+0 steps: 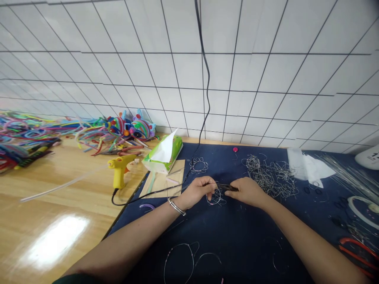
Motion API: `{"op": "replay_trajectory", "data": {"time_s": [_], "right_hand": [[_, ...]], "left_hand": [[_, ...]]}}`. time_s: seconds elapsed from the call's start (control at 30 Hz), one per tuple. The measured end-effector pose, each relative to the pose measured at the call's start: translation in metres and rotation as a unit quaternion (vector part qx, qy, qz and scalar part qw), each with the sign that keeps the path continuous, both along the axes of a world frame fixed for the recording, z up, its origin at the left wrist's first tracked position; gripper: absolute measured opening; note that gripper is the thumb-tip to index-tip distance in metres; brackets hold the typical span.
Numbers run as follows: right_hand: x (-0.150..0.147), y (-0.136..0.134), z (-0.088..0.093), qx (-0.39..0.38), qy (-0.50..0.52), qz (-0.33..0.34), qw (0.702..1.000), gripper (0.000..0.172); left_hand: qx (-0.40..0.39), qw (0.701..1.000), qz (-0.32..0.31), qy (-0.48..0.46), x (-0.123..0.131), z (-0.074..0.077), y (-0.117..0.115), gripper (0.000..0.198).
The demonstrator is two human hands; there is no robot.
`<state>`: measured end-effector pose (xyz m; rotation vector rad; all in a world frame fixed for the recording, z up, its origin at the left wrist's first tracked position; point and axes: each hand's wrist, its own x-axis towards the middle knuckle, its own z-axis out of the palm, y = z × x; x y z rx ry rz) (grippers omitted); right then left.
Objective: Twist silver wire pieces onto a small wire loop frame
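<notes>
My left hand (197, 192), a silver bangle at its wrist, is closed in a pinch on a small looped wire piece (217, 196) lying on the dark blue mat (237, 236). My right hand (247, 191) is closed around a dark slim tool (227, 187), its tip pointing left at the wire piece. Both hands meet over the middle of the mat. A heap of tangled thin wire (271, 175) lies just right of my right hand. A finished wire flower shape (199, 165) lies behind my left hand.
A yellow glue gun (121, 170) and a green tissue pack (164, 154) stand left on the wooden table (59, 205). Colourful pipe cleaners (35, 134) pile at far left. Red-handled pliers (357, 252) lie at right, wire loops (189, 256) near me, a black cable (204, 79) hangs down the tiled wall.
</notes>
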<state>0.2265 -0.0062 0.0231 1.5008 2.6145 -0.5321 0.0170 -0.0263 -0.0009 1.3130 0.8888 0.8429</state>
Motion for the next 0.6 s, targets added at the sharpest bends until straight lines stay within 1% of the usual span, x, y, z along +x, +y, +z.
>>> {"op": "replay_trajectory", "data": {"time_s": [0.13, 0.33, 0.47, 0.6], "right_hand": [[-0.0012, 0.0, 0.0004, 0.022, -0.022, -0.008, 0.999, 0.046], [-0.0012, -0.0012, 0.0048, 0.041, -0.052, -0.024, 0.998, 0.048], [-0.001, -0.0013, 0.0054, 0.044, -0.054, -0.028, 0.997, 0.048], [0.0005, 0.0, 0.0033, 0.057, -0.057, -0.04, 0.996, 0.046]], "left_hand": [[0.018, 1.0, 0.003, 0.011, 0.0003, -0.0016, -0.0006, 0.024], [0.061, 0.995, 0.056, 0.058, 0.0016, -0.003, -0.0016, 0.022], [0.072, 0.993, 0.066, 0.07, 0.0022, -0.0005, -0.0031, 0.021], [0.074, 0.993, 0.075, 0.061, 0.0015, 0.0028, -0.0037, 0.018]]}}
